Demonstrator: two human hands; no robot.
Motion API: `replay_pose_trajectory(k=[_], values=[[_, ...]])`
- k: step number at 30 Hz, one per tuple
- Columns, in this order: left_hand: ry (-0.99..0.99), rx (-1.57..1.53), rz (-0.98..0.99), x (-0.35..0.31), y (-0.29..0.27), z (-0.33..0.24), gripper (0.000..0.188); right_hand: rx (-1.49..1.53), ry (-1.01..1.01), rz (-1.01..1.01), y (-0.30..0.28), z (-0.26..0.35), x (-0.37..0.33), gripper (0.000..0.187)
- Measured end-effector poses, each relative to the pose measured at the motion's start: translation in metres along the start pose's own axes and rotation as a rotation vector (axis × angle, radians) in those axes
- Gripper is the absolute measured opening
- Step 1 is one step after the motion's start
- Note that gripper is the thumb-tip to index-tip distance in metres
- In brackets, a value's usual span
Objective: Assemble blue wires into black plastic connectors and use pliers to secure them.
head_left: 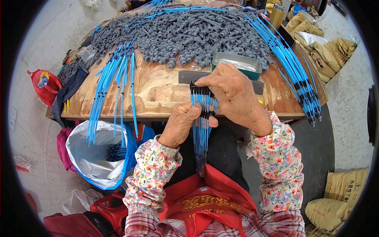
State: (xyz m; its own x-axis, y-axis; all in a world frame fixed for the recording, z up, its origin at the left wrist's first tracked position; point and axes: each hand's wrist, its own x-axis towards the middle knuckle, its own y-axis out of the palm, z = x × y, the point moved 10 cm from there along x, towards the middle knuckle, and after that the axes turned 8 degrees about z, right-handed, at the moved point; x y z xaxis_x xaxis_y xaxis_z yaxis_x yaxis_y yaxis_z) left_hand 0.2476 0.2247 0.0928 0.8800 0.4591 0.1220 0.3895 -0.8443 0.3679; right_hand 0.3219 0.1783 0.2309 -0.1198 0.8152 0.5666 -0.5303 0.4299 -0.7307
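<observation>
My left hand is closed around a bundle of thin blue rods with black ends. The bundle stands nearly upright at the table's front edge, its lower part hanging down over my lap. At its top, my right hand is closed, thumb and finger pressed against the black tips. Whether those fingers also hold something small is hidden. Behind my hands lies a flat grey metal bar on the wooden table. Just beyond it stands a green open tin with thin clear or silvery strands inside.
A large heap of grey plastic fittings covers the back of the table. More blue rods lie at the left and right, overhanging the front edge. Below left is an open white-lined blue bag. Sacks stand at the right.
</observation>
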Motion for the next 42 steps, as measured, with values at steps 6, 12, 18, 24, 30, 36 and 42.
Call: replay_pose_trajectory(k=[6,12,18,24,30,36,42], values=[[-0.014,0.041,0.021,0.000,-0.001,0.000,0.040,-0.041,-0.056,-0.016,-0.002,0.003,0.001,0.018],[-0.022,0.037,0.070,-0.001,-0.001,0.001,0.040,0.037,-0.064,0.025,0.004,0.001,0.003,0.017],[0.016,-0.005,0.065,0.002,0.003,-0.004,0.032,-0.028,0.022,-0.068,0.003,0.009,0.004,0.034],[0.135,-0.009,-0.024,0.001,-0.006,-0.002,0.013,-0.143,0.035,-0.064,0.006,0.032,0.013,0.050],[0.073,0.075,0.009,-0.004,-0.005,-0.001,0.012,0.049,0.098,-0.037,-0.002,-0.004,0.012,0.040],[0.150,0.053,-0.047,-0.014,-0.007,-0.005,0.017,0.173,0.385,0.002,-0.012,-0.116,0.013,0.024],[0.283,0.156,-0.128,-0.018,-0.003,-0.021,0.019,-0.357,0.469,0.136,0.006,-0.174,0.013,0.017]])
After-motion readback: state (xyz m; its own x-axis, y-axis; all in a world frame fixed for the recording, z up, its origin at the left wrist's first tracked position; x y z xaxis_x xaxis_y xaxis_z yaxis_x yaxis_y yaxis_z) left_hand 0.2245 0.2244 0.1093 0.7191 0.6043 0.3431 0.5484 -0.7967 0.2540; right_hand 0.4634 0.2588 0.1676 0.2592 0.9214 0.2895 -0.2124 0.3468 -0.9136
